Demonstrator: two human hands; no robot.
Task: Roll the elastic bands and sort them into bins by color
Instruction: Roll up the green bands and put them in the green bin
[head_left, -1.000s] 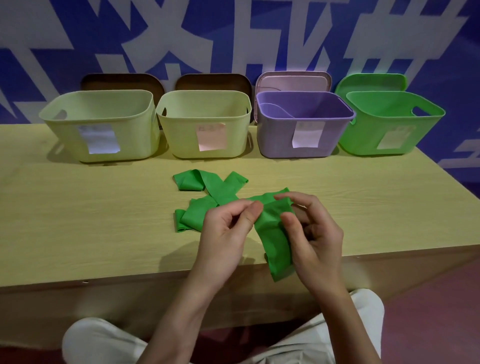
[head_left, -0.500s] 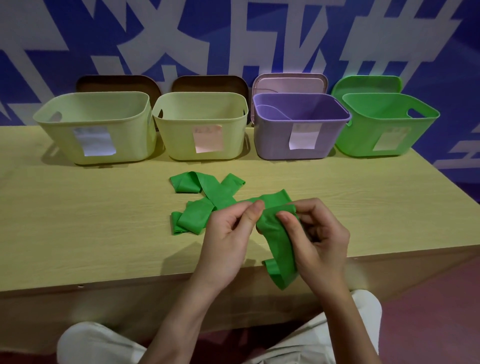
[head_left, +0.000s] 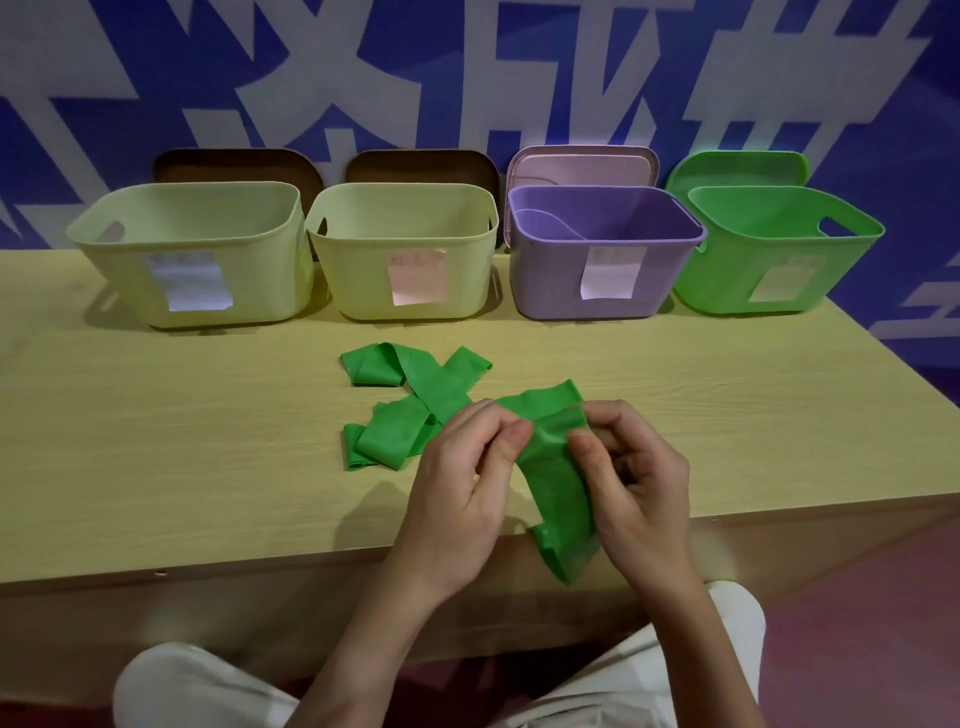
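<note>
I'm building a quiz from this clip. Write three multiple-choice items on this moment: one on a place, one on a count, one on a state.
1. Where does the green bin stand in the row?
A. far left
B. second from left
C. far right

2. How many bins stand on the table?
A. three
B. four
C. five

3. What is the state of the green band in the hands?
A. pinched by both hands, its end hanging over the table's front edge
B. rolled tight and lying in a bin
C. lying flat, untouched

Answers: 1 C, it sits right of the purple bin. 2 B, two pale yellow-green, one purple, one green. 3 A, the left hand and right hand both pinch it.
</note>
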